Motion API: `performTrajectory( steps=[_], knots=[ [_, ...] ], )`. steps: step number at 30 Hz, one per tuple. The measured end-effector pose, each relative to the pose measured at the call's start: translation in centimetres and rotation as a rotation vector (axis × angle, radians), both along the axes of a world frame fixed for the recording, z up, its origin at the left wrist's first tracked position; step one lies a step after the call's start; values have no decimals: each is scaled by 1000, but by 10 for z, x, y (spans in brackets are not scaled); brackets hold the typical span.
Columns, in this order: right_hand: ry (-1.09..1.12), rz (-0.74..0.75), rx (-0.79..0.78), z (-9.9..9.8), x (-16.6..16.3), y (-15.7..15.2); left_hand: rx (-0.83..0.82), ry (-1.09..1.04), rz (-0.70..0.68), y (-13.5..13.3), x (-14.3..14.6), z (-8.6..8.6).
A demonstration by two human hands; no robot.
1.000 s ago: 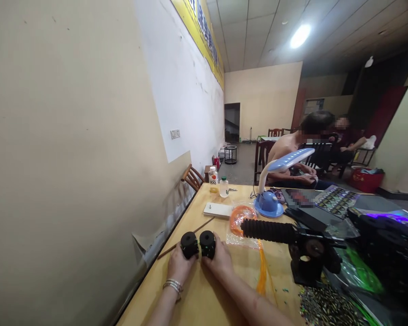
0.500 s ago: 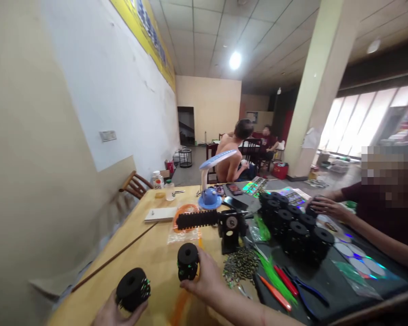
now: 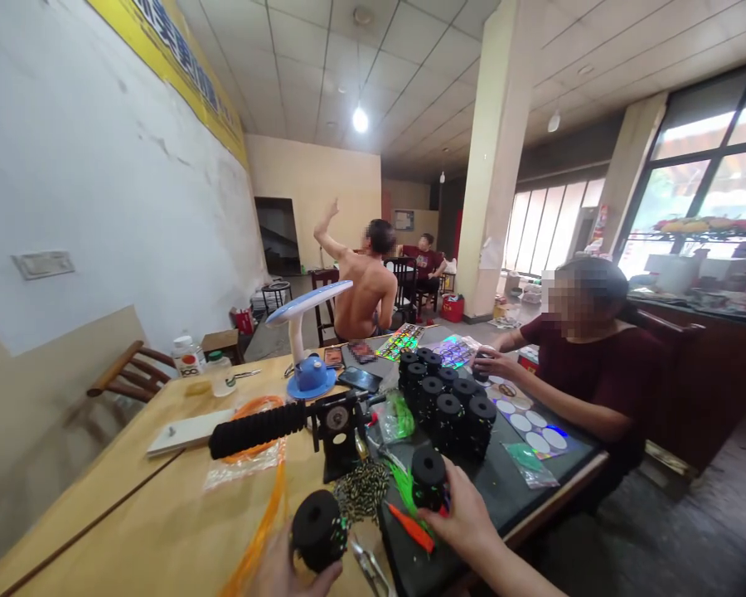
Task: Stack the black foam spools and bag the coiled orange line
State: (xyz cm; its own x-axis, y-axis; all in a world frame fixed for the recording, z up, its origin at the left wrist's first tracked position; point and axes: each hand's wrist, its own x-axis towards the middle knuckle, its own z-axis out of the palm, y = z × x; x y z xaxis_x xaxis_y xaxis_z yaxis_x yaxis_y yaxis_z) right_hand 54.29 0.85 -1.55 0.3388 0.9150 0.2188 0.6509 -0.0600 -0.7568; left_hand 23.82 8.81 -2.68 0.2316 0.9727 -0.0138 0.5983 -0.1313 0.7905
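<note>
My left hand [image 3: 279, 560] is closed around a black foam spool [image 3: 318, 531] with a hole in its top and small green and pale bits along its side. Above the dark mat [image 3: 503, 489], my right hand [image 3: 466, 514] grips a second black foam spool [image 3: 428, 477] by its side, with green bits low on it. Beyond that hand, several similar black foam spools [image 3: 448, 406] stand packed together on the mat. Under and beside the right hand lie green strands [image 3: 400, 477] and an orange-handled tool [image 3: 414, 527]. Metal pliers [image 3: 373, 568] lie between my hands.
A black clamp device [image 3: 339, 431] carrying a ribbed black roll [image 3: 258, 429] stands beyond a heap of small metallic pieces [image 3: 364, 489]. A blue lamp [image 3: 311, 377] and phone [image 3: 359, 379] are behind. At right, a co-worker [image 3: 588, 365] holds a dark spool near round-sticker sheets [image 3: 528, 423].
The view has swung right. Both hands have moved right with their spools, the right one now above the dark mat. A person in the background has raised an arm.
</note>
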Motion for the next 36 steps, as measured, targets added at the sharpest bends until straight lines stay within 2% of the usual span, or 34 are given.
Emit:
performTrajectory(
  steps=[3, 7, 10, 13, 19, 22, 25, 30, 33, 36],
  knots=[
    [-42, -78, -49, -16, 32, -10, -14, -47, -80, -2, 46, 1],
    [-64, -151, -64, -33, 60, -13, 56, -52, -213, -10, 98, 9],
    [-66, -180, -65, -38, 70, -10, 30, -44, -279, -16, 124, 19],
    [-51, -205, -83, -38, 73, -8, -20, -8, -309, -19, 138, 24],
    [-26, -253, -62, -40, 81, -27, 39, 58, -357, -12, 150, 5],
    [-37, -289, -78, -44, 97, -40, 74, 59, -409, -10, 165, -4],
    [-95, -326, -111, -45, 120, -49, 62, 37, -452, -18, 188, -4],
    [-178, -379, -231, -29, 155, -49, 90, -109, -414, -42, 230, 3],
    [-159, -378, -182, -17, 173, -42, 88, -86, -465, -42, 250, -10],
    [-156, -359, -143, -13, 191, -29, 66, 56, -519, -35, 266, -28]
  ],
)
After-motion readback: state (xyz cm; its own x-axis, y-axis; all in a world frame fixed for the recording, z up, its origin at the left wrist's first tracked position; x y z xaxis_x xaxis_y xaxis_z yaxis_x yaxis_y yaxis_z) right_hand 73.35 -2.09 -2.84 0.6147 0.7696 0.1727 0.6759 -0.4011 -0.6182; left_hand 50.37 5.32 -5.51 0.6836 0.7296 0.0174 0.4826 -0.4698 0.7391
